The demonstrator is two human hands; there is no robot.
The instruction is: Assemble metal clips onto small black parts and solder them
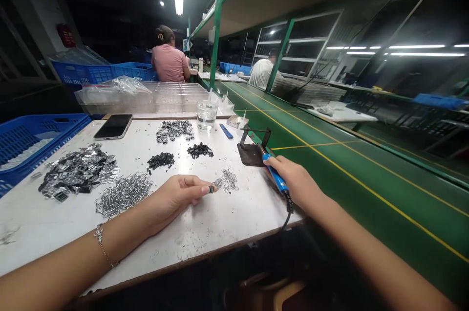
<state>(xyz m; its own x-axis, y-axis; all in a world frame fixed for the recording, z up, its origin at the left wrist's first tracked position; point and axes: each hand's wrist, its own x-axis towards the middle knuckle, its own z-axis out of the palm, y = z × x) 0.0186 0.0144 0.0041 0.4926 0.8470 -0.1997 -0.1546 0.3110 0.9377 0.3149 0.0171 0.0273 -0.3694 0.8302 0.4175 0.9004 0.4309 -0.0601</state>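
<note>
My left hand [183,191] pinches a small dark part with a metallic edge [211,189] between thumb and fingertips, just above the white tabletop [205,233]. Close to those fingertips lies a loose pile of tiny bent metal pieces [229,180]. On the right, my right hand [293,174] is wrapped round the blue handle of a soldering iron [275,174], whose cord hangs past the table edge. The iron's front end is at a dark metal stand [252,153]. Two heaps of small black parts [160,160] [200,150] sit farther back.
Silvery flat parts [80,171], bent metal pins [124,193] and more metal parts [175,131] lie in heaps. Behind are a phone [113,126], a glass of clear liquid [207,114] and a blue strip [226,131]. A green conveyor [330,154] runs along the right. Two people sit farther off.
</note>
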